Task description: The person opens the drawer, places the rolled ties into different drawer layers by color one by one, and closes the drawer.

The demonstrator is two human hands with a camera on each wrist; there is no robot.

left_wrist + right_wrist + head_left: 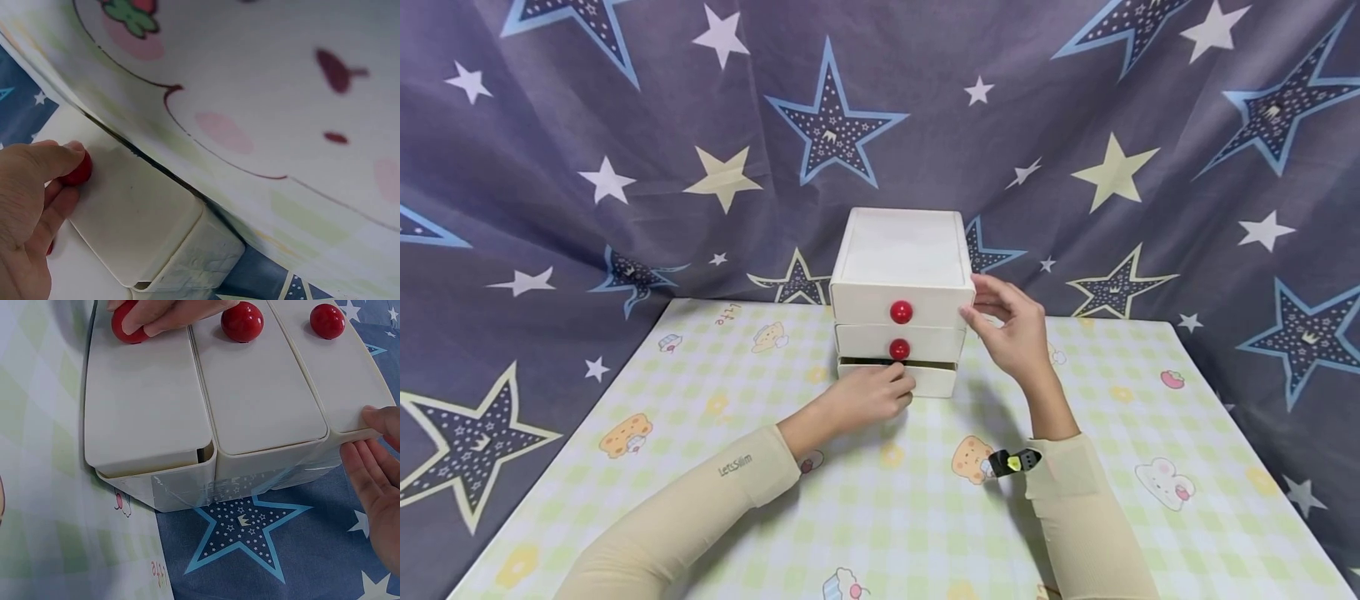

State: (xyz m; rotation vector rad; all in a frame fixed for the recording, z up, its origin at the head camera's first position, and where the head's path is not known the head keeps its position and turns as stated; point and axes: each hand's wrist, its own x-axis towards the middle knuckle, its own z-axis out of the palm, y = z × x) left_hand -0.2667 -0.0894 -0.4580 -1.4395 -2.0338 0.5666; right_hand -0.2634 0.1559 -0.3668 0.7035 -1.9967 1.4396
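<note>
A white three-drawer box (904, 247) stands on the table, each drawer fitted with a round red knob. The bottom drawer (934, 381) is pulled slightly out, with a dark gap above its front. My left hand (867, 396) pinches the bottom knob (77, 170) between thumb and fingers; in the head view that knob is hidden behind the hand. The upper knob (901, 312) and middle knob (899, 349) sit on drawers that look closed. My right hand (1011, 329) holds the box's right side near the top, thumb at the front edge and fingers along the side wall.
A checked tablecloth (880, 500) with cartoon prints covers the table. Behind it hangs a dark star-patterned curtain (895, 167), close to the back of the box. A black strap piece with a yellow-green spot (1013, 462) sits by the right sleeve cuff.
</note>
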